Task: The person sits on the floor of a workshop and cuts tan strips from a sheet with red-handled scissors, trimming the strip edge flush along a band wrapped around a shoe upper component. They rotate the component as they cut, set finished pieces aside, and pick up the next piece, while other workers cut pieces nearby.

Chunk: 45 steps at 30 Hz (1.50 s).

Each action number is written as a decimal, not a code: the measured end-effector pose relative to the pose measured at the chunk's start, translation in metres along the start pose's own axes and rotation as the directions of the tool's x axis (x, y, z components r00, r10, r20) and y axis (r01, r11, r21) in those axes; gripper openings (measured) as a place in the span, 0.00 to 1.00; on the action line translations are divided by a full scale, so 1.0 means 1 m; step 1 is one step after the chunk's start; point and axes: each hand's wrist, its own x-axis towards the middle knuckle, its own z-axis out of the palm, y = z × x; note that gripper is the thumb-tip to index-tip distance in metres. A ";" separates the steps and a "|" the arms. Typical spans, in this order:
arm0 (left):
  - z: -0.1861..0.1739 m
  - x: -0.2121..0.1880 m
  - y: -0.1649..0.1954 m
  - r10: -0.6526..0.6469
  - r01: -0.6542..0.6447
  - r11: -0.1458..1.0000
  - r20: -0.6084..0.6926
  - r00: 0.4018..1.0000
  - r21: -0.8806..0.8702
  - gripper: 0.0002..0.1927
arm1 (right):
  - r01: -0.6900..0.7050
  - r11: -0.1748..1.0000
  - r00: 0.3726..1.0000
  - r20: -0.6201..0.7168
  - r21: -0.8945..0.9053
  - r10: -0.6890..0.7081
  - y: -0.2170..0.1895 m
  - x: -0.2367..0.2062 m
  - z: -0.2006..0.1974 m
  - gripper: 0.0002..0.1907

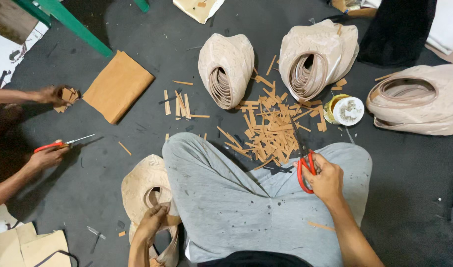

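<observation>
right hand (327, 179) lower right of centre, wrist bent, fingers closed through red scissors (302, 163) (blades toward strip pile (271, 129)) | left hand (151, 223) lower left, arm reaching up, fingers curled on tan coil (146, 190)

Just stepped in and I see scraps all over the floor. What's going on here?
A person sits cross-legged on the dark floor mat. Their right hand holds red-handled scissors at the pile of cut tan strips; their left hand reaches into a beige roll of coiled banding. Three more rolls lie ahead. At the left, another person's hands hold a second pair of red-handled scissors and a bunch of tan pieces.
</observation>
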 end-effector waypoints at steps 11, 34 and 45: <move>0.024 -0.002 0.025 -0.213 0.137 0.959 0.307 0.928 0.249 0.30 | -0.010 1.000 1.000 -0.009 -0.008 0.010 -0.010 0.001 -0.003 0.15; 0.038 0.018 -0.016 -0.015 0.010 0.996 0.064 0.998 0.088 0.36 | 0.014 0.998 1.000 -0.004 -0.067 -0.015 0.000 0.000 0.000 0.15; 0.052 -0.009 0.002 0.825 -0.260 0.502 -0.367 0.429 0.825 0.17 | 0.022 0.998 1.000 -0.003 -0.051 -0.022 -0.008 0.000 -0.003 0.17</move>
